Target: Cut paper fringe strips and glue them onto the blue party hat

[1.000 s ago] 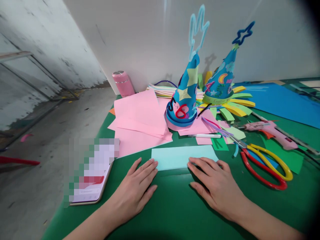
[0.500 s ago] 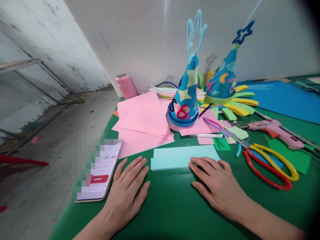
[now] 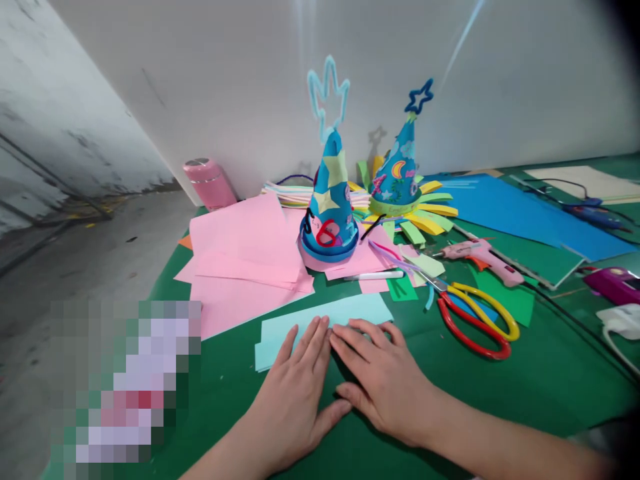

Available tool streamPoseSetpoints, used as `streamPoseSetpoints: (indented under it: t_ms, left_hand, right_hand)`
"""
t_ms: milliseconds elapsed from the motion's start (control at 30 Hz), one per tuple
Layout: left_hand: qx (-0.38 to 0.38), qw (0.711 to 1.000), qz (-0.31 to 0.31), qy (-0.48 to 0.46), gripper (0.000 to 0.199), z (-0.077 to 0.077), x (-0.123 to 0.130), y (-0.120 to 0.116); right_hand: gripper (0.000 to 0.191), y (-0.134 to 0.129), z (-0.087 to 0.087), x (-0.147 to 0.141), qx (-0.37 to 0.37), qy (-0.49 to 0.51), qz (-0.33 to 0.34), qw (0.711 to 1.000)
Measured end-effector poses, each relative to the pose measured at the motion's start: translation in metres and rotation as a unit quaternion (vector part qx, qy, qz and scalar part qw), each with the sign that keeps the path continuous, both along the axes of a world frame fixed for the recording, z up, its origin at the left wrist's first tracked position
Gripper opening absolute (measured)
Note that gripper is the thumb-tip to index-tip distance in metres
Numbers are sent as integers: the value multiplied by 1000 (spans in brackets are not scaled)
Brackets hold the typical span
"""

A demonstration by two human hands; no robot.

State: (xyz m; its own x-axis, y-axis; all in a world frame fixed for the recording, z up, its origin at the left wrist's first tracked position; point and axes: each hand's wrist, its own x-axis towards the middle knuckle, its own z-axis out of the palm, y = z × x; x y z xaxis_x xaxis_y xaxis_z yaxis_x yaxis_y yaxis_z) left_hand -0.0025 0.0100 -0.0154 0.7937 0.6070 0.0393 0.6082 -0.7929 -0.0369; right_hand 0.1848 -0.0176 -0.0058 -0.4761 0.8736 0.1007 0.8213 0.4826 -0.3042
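Observation:
Light blue paper strips (image 3: 320,315) lie on the green table, one lower piece jutting out at the left. My left hand (image 3: 295,387) rests flat with its fingertips over the strips' near edge. Beside it, my right hand (image 3: 383,380) lies with its fingers spread, its fingertips on the same near edge. The index fingers nearly meet in the middle, and the thumbs are close together. Neither hand grips anything. Part of the paper's near edge is hidden under the fingers.
Pink sheets (image 3: 240,247), a blue cone hat (image 3: 330,213) and another hat (image 3: 400,170) stand or lie behind. To the right are scissors (image 3: 475,320), a pink glue gun (image 3: 483,257) and blue sheets (image 3: 520,213). A blurred phone (image 3: 145,380) lies left; a pink bottle (image 3: 210,185) stands behind.
The view has shifted right. My left hand has moved rightward onto the paper's edge, close to my right hand. The strips now lie more slanted, with the lower piece showing more.

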Motion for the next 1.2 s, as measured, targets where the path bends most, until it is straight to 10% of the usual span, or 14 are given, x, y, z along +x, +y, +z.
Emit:
streamPoseSetpoints:
  t_ms: [700,1200]
  left_hand:
    - [40,999,-20,-11,71,0,-2,5]
    - [-39,998,5,-44,62,6,1,3]
  right_hand:
    - [46,-8,-11,61,88,-161,-89,979]
    - [51,-7,-17,60,118,-100,-141,978]
